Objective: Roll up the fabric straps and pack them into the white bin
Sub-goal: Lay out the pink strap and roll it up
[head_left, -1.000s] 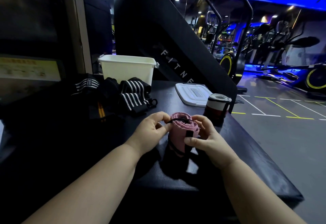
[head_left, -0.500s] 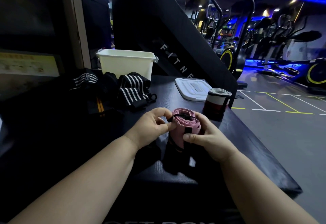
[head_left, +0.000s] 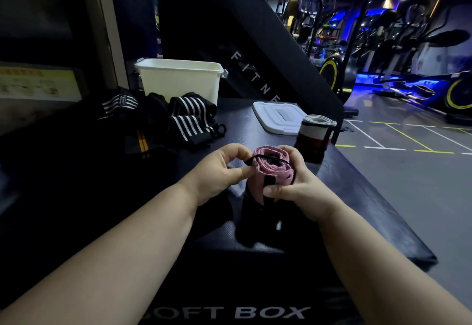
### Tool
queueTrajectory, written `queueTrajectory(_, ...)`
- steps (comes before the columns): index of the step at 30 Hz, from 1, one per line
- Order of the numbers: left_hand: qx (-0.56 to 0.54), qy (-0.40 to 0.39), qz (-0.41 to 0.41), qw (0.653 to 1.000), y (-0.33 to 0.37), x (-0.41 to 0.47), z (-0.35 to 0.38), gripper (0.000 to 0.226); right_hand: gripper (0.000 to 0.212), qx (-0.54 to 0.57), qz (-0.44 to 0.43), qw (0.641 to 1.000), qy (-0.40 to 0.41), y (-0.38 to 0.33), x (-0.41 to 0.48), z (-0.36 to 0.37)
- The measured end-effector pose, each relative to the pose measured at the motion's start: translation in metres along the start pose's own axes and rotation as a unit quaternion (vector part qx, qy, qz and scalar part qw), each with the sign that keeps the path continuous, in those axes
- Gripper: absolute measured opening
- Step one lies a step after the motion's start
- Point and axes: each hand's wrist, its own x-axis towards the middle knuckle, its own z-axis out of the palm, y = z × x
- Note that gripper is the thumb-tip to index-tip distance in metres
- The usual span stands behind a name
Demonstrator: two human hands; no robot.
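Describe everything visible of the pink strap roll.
The pink strap is woven-looking fabric wound into a flattened coil, held upright so its layered end faces up. A thin black cord loop crosses that end; a black band runs down its near side. The left hand pinches the cord at the roll's left edge, while the right hand wraps the right side, thumb on the front. It is over the black padded box; its dark lower part is unclear.
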Motion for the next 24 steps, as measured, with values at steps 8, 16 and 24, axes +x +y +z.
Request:
queueTrajectory(8,-0.027,-0.029,-0.001,0.999,0.002,-0.003,0.0,0.011,0.067,0.017,-0.013,1.0,0.017,0.003,-0.003,0.005)
queueTrajectory(16,-0.107,-0.086,-0.052,0.989,0.004,-0.007,-0.008,0.017,0.063,0.009,-0.028,0.999,0.027,0.003,-0.002,0.005)
queueTrajectory(24,-0.078,-0.014,0.024,0.997,0.003,-0.005,0.007,0.02,0.063,-0.025,-0.044,0.998,0.049,0.004,-0.002,0.006)
